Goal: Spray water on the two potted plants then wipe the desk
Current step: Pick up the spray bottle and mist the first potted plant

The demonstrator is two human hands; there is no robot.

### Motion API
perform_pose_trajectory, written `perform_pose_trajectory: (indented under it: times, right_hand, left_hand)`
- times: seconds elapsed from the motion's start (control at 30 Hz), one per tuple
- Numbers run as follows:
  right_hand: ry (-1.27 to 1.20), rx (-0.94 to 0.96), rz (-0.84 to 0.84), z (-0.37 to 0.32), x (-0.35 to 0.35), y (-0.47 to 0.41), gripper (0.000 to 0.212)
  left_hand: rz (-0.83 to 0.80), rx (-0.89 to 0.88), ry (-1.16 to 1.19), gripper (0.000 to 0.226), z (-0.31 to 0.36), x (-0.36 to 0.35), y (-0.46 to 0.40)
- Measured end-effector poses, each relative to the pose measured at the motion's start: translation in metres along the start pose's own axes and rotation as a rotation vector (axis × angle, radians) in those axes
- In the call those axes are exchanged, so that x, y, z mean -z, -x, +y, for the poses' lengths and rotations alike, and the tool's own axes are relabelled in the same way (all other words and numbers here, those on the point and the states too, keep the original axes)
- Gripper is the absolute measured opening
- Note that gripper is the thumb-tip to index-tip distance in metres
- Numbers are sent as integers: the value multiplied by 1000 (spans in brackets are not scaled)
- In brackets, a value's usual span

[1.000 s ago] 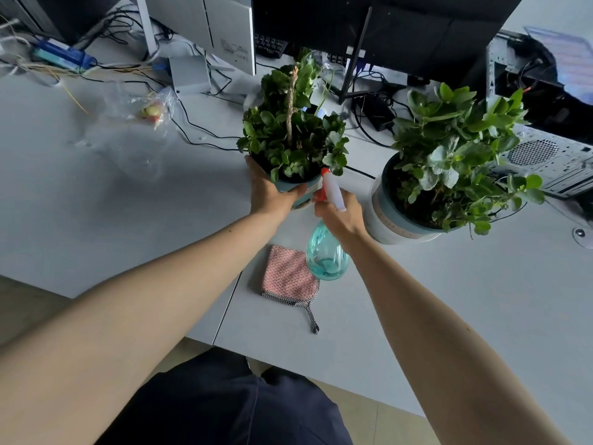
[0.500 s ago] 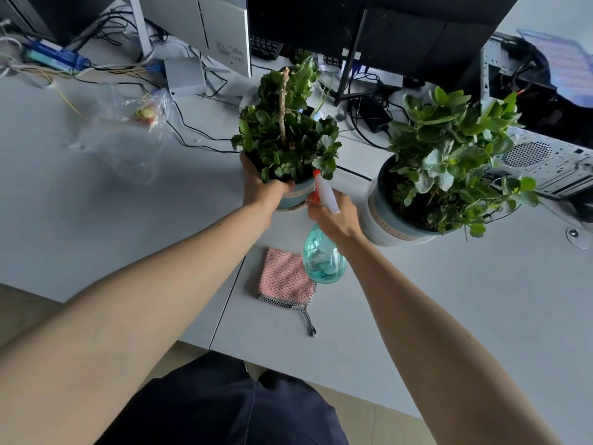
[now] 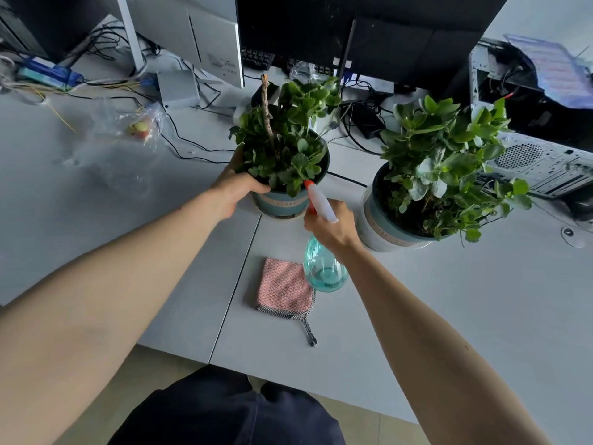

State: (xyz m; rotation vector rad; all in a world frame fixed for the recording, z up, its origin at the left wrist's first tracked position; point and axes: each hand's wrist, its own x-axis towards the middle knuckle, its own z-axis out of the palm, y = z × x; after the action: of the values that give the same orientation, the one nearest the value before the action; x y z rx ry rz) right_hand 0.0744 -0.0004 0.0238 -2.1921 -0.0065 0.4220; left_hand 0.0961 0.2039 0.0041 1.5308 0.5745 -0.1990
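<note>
My right hand (image 3: pixel 330 228) is clamped round the neck of the spray bottle (image 3: pixel 324 268), nozzle almost touching the leaves of the left potted plant (image 3: pixel 285 149). My left hand (image 3: pixel 234 191) cups that pot's near-left rim. I judge the bottle light and slick, best held high at the trigger. Both forearms reach far across the desk (image 3: pixel 449 300); the cloth (image 3: pixel 284 289) lies near.

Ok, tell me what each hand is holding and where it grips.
The left hand grips the smaller plant pot at its rim and side. The right hand holds the spray bottle by its neck, under the nozzle.
</note>
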Motion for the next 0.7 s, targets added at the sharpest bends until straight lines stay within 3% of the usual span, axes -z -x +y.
perform_pose_trajectory:
  times: [0.07, 0.27, 0.47, 0.57, 0.7]
  right_hand:
    - [-34, -5, 35, 4, 4, 1, 13]
    - [-149, 62, 156, 22, 13, 0, 35]
    - [-194, 118, 179, 18, 21, -14, 45]
    - [-218, 99, 133, 17, 24, -24, 40]
    - [-214, 112, 70, 18, 23, -30, 41]
  left_hand:
    - [-68, 21, -34, 58, 5, 8, -5]
    - [-149, 15, -59, 58, 13, 16, -9]
    - [119, -65, 269, 53, -17, -7, 20]
    - [266, -123, 410, 47, -29, -26, 34]
    - [248, -108, 422, 39, -21, -37, 36]
